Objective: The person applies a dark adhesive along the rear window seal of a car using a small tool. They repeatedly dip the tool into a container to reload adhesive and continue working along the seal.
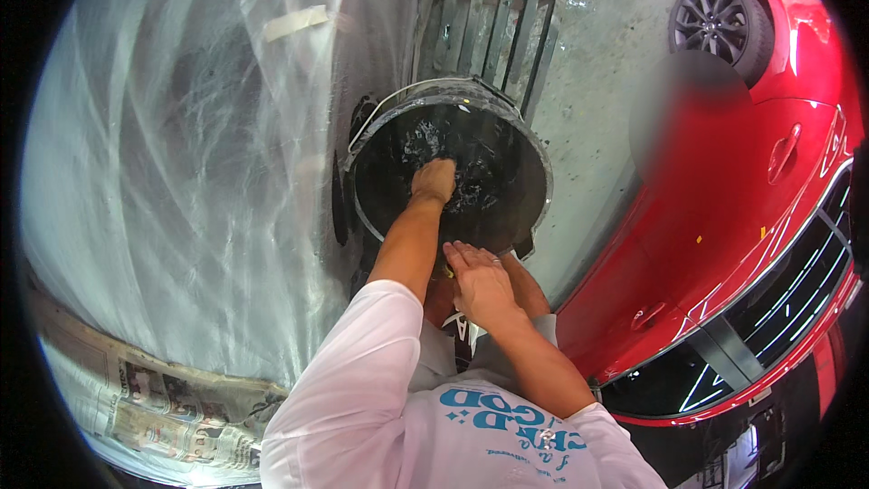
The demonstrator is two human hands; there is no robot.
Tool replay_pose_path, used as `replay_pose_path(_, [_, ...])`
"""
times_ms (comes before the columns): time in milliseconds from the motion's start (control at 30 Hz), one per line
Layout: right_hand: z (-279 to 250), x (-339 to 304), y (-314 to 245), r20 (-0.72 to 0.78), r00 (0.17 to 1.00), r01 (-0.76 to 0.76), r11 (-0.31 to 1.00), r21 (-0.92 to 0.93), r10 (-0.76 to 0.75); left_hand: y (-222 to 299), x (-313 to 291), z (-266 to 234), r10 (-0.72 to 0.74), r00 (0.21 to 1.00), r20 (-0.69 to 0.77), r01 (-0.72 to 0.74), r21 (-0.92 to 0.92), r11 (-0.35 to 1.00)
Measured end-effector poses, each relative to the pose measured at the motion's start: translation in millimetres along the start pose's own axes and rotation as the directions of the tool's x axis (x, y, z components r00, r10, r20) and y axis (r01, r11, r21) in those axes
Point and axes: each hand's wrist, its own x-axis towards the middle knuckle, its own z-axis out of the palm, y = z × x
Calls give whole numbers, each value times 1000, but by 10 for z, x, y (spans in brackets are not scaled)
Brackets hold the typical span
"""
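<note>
A car masked in clear plastic sheet (181,154) fills the left side, with newspaper (154,407) taped along its lower edge and a strip of tape (296,22) higher up. A red car (724,244) stands on the right, one wheel (720,23) showing at the top. Between them runs wet concrete floor (606,45), with a wooden pallet (493,23) lying at the far end. Just in front of the pallet sits a black bucket (516,140) of water with a wire handle (its rim is splashed grey). The left hand (433,181) reaches down inside the bucket, fingers curled under at the water; whether it holds anything cannot be told. The right hand (478,282) hovers near the bucket's near rim, palm down, fingers flat and together, over something small and yellow (448,270) that is mostly hidden.
</note>
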Motion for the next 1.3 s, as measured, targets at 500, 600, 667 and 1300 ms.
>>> replay_pose_path(500, [-35, 2431, 870, -345, 774, -394, 830, 396, 532, -134, -1882, -325, -38, 851, -524, -348, -617, 706])
replay_pose_path(600, [281, 2258, 983, -159, 816, -546, 831, 105, 556, -138, -2178, -283, -90, 828, -553, -399, -695, 598])
replay_pose_path(667, [382, 2030, 827, -108, 878, -453, 883, 125, 466, -127, -2398, -242, -106, 844, -526, -405, -754, 517])
replay_pose_path(1300, [-2555, -844, -1722, -644, 699, -417, 909, -14, 311, -626, -5210, -870, -74, 854, -514, -423, -771, 476])
